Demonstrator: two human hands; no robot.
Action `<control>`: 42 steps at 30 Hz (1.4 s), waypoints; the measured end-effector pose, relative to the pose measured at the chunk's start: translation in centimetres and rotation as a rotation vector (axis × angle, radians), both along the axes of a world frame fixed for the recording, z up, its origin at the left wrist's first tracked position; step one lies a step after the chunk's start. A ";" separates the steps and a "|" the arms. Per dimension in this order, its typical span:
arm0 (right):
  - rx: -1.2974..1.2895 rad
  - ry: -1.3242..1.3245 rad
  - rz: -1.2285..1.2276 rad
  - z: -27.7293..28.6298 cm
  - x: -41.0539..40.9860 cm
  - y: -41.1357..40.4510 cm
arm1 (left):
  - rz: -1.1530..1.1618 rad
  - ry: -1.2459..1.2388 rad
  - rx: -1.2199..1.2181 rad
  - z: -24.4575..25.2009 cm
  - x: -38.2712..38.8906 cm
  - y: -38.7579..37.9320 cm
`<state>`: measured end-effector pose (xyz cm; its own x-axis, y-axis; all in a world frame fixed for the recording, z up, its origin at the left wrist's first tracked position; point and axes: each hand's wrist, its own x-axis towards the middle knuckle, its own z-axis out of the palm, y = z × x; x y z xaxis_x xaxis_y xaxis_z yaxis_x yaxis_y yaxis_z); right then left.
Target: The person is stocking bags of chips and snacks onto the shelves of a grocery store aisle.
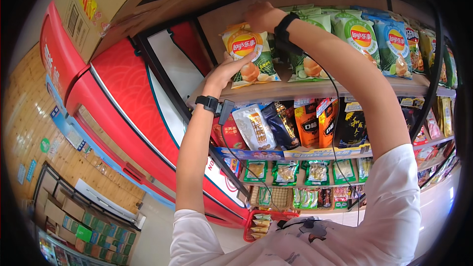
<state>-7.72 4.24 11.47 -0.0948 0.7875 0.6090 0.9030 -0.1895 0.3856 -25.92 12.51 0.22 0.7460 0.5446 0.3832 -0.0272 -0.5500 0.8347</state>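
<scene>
My left hand (226,71) grips the lower left side of an orange, white and green Lay's chip bag (255,53), its thumb lying across the front. The bag stands upright at the left end of the wooden upper shelf (325,85). Just above its top edge is my right hand (261,17), blurred, with its wrist bent over the shelf. Whether those fingers hold anything I cannot tell. Right of the held bag stand green Lay's bags (356,37), one partly hidden behind my right forearm, and a blue Lay's bag (394,42).
Below hangs a shelf of upright snack pouches, including a silver pouch (255,127) and an orange pouch (307,127). Lower down are green packets (286,173) and a red basket (253,234). A red cooler (122,147) stands left, under a cardboard box (111,3). Cables run from both wristbands.
</scene>
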 end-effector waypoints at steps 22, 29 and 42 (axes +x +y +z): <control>0.008 0.009 0.092 -13.0 -7.0 -5.8 | -0.022 0.205 -0.424 4.0 -0.5 2.2; 0.003 0.073 0.152 -13.2 -5.9 -6.0 | 0.041 0.145 -0.532 7.0 0.8 8.4; -0.098 0.129 0.055 -13.4 -3.3 -5.1 | 0.087 -0.272 -0.507 1.8 8.8 16.1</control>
